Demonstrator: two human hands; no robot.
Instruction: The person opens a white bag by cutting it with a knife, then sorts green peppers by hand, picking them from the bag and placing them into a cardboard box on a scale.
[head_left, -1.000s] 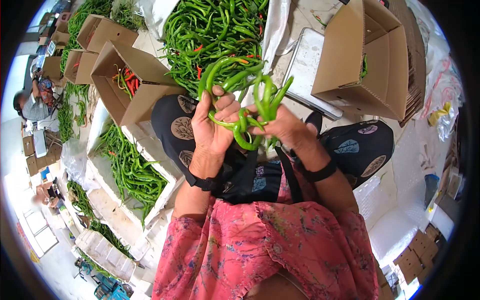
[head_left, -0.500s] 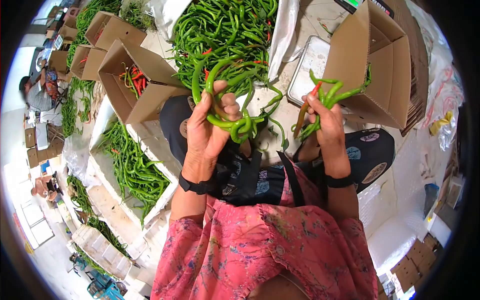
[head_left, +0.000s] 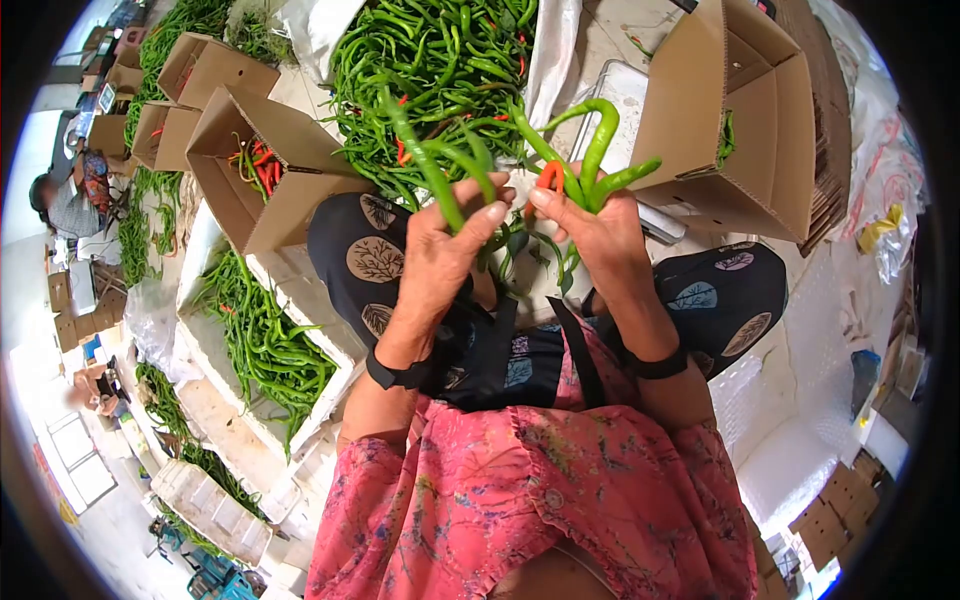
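Note:
My left hand [head_left: 435,258] is closed around a few long green chili peppers [head_left: 428,165] that point up and away from me. Close beside it, fingertips almost meeting, my right hand [head_left: 610,245] grips a bunch of curved green chili peppers [head_left: 600,145] along with a red chili pepper [head_left: 551,177] near the thumb. Below the hands, more green peppers [head_left: 568,262] lie over the floor between my knees. Just beyond the hands spreads a large heap of green chili peppers [head_left: 440,60], with a few red ones mixed in.
To the right stands an open cardboard box [head_left: 680,110] with some green peppers inside. Another cardboard box [head_left: 315,165] on the left holds red peppers [head_left: 262,168]. A white foam box [head_left: 325,400] of green peppers sits beside my left knee. A person [head_left: 75,205] is at the far left.
Both hands have come together in front of me; the right moved left, away from the right box. The peppers in my left hand now point upward instead of looping around it.

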